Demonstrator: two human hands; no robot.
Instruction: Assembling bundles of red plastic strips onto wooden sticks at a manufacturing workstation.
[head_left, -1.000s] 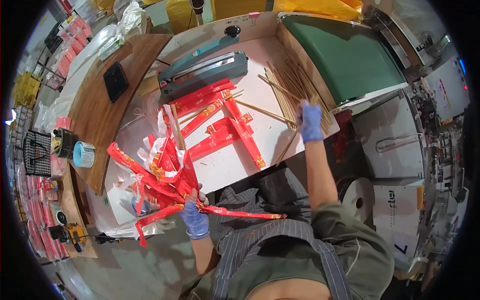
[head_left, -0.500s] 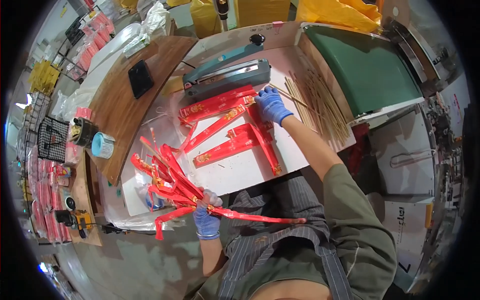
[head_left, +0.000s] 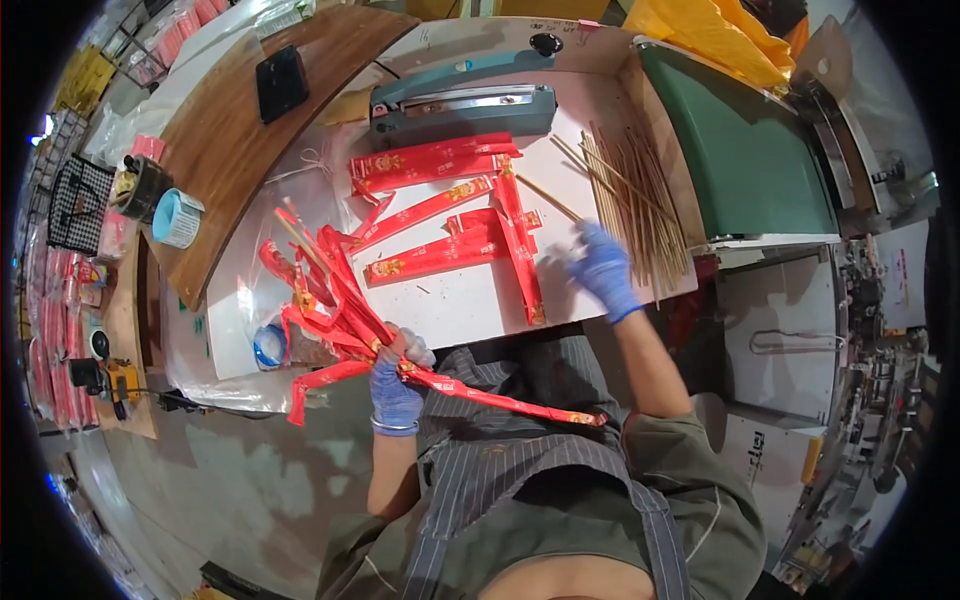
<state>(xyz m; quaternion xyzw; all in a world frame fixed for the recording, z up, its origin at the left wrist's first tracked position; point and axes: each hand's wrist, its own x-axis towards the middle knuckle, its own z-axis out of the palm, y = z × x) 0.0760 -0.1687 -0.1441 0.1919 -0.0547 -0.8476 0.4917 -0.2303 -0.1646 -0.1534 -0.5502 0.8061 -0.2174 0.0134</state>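
Note:
My left hand (head_left: 398, 385), in a blue glove with pale fingertips, is closed round a bunch of red printed plastic sleeves (head_left: 345, 300). A pale stick end pokes out of the bunch, and one long sleeve sticks out to the right across my apron. My right hand (head_left: 605, 270), also blue-gloved and smeared by motion, is over the right part of the white worktop. A thin wooden stick (head_left: 545, 195) runs from its fingertips toward the loose red sleeves (head_left: 440, 258) lying flat and overlapping. Right of this hand lies a pile of similar wooden sticks (head_left: 640, 200).
A blue-grey bar sealer (head_left: 465, 110) stands at the back of the worktop (head_left: 450, 310). On the left, a brown wooden board (head_left: 225, 150) carries a black phone (head_left: 281, 84) and a light-blue tape roll (head_left: 178, 218). A green-topped box (head_left: 735, 140) borders the right side.
My right hand has moved right and toward me, away from the flat sleeves, with a stick at its fingertips. My left hand still grips the bunch. The whole view has shifted slightly.

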